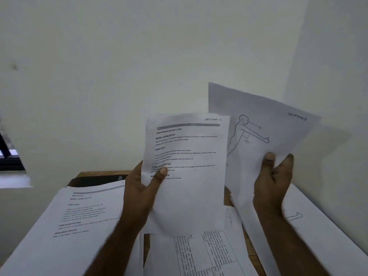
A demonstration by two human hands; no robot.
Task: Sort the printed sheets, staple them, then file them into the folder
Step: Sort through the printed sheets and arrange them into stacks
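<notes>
The step in hand looks like sorting by section; the left hand [143, 188] pinches a text sheet [187, 172] marked "Section-1" by its left edge, thumb on the print, and the right hand [272, 182] grips a figure sheet [256, 124] bearing a section mark too blurred to read; both are held up above the tabletop [103, 173]. Read each corner mark before laying a sheet down; keep the tabletop piles apart: text pile [79, 216] along the left edge, table sheet [207, 253] at the near edge, drawings [318, 226] along the right; no folder or stapler shows.

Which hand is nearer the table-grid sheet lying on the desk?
Left. The left hand holds its page just above the table-grid sheet; the right hand is off to its right.
</notes>
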